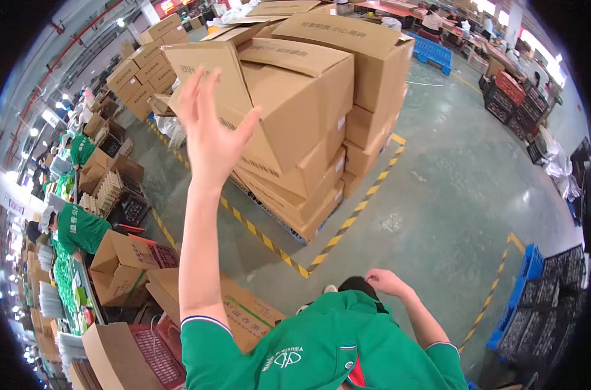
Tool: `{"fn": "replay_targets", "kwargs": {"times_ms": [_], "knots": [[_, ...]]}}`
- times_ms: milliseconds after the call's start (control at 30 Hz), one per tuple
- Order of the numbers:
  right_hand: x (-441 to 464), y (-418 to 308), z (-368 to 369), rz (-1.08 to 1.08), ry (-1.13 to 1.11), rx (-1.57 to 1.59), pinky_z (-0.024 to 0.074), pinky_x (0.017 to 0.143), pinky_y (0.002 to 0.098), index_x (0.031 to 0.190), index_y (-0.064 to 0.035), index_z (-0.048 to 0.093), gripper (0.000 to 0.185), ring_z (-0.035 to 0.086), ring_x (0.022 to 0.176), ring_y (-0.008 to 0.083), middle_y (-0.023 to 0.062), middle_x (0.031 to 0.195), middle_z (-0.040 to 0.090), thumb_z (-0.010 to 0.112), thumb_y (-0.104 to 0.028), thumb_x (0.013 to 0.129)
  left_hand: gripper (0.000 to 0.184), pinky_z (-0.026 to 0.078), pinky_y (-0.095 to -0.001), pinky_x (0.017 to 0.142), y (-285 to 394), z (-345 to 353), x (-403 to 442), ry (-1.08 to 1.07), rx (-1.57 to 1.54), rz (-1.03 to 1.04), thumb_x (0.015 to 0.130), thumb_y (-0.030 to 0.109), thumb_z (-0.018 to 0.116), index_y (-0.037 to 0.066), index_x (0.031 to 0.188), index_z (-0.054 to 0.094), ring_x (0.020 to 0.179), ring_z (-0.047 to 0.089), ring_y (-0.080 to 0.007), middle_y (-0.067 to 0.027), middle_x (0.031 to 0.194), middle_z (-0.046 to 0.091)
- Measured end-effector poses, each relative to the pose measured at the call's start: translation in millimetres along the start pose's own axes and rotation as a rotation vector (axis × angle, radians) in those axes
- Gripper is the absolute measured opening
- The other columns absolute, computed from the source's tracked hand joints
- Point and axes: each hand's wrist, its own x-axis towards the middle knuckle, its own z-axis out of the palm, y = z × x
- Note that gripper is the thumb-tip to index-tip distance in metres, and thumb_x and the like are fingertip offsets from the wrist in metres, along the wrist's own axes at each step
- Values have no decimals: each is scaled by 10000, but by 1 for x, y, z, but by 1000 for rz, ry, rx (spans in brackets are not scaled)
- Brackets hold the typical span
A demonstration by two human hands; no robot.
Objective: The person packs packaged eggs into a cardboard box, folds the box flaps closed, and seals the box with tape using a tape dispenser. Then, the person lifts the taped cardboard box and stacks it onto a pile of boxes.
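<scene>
My left hand (211,130) is raised with its fingers spread, in front of a lifted cardboard flap (230,71) of a box on the near side of a pallet stack. Whether the fingertips touch the flap cannot be made out. The large box (302,104) beside it has its top flaps partly raised, and more cartons (308,188) lie beneath it. My right hand (385,282) hangs low near my waist, its fingers curled; anything inside them is hidden.
Yellow-black floor tape (347,227) borders the stack. Flattened cartons (243,312) and an open box (123,266) stand at the lower left, near co-workers in green (81,227). Blue pallets (520,292) with black crates (536,305) line the right.
</scene>
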Motion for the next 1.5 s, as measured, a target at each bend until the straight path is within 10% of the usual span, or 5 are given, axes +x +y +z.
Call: {"fn": "replay_targets", "kwargs": {"times_ms": [267,533,767,1033,1500], "knots": [[132,-95,-184,-211,156,85,463,744,292,947,-42,621,140,580,796,157,75,864,637,539,-73,838,667,307,-415,975,-72,101,59,245,298,71,645,-26,560,118,1287,454,1195,362,-292,-125,1330,380],[209,-328,-415,-925,-31,-55,459,754,304,924,2,612,150,593,824,178,84,872,622,512,-18,815,532,355,-458,988,-56,71,-42,645,462,-541,761,29,576,48,1216,300,1216,339,-320,-184,1343,264],[360,-484,-275,-1555,-276,-875,426,847,386,966,-23,583,200,556,938,271,121,935,604,486,-117,817,511,365,-442,1012,-40,89,-26,769,449,-730,784,37,519,66,1240,288,1255,322,-304,-176,1397,234],[440,-520,-210,-1833,-480,-961,398,884,353,773,-35,576,151,538,889,252,102,835,591,530,-177,796,521,366,-472,977,-42,86,-27,711,570,-785,799,183,554,54,1224,280,1204,317,-332,-202,1339,236],[408,-586,-190,-897,-601,-1924,482,760,423,824,-72,688,267,604,878,333,138,906,658,539,-283,757,411,388,-465,896,-51,87,-52,538,582,-640,763,182,600,63,1098,393,1121,375,-349,-229,1286,257]]}}
